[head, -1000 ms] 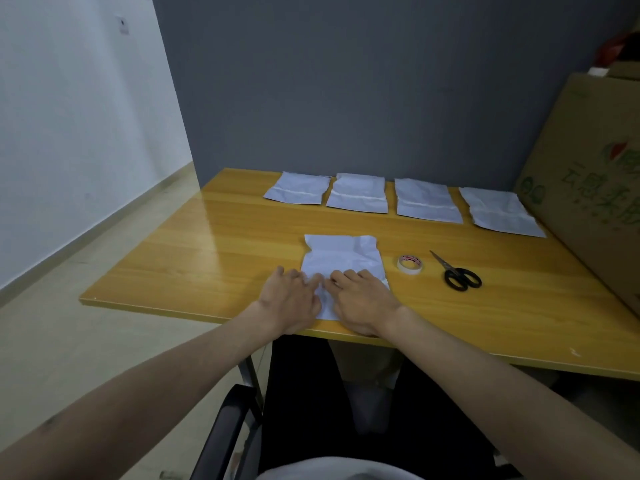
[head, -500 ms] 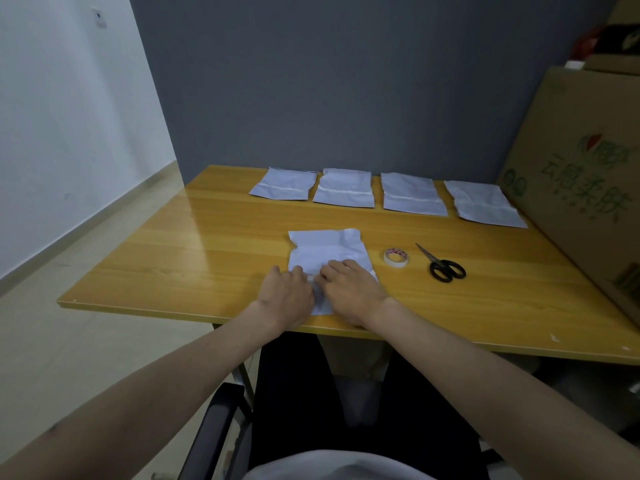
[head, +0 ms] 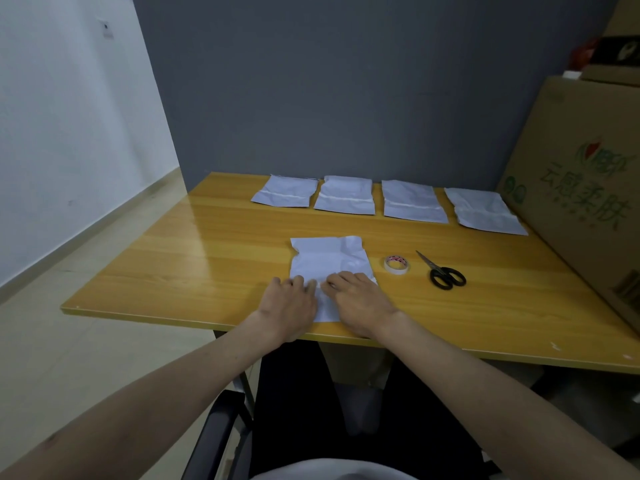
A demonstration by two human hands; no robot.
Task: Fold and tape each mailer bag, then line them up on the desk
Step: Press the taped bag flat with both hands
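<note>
Both hands are pressing flat on the near end of a crumpled white mailer bag [head: 327,263], left hand [head: 290,304] and right hand [head: 358,304] side by side, fingers extended. It is lying on a yellow wooden desk [head: 207,258] standing against a grey wall [head: 329,81], its long axis running away from the person. Beyond it, four folded bags [head: 346,199] are sitting in a row; right of it, a tape roll [head: 397,264] and scissors [head: 441,271].

Green Chinese print "云息柔肤" stands on the cardboard box [head: 585,216], under a green-and-red leaf logo.
</note>
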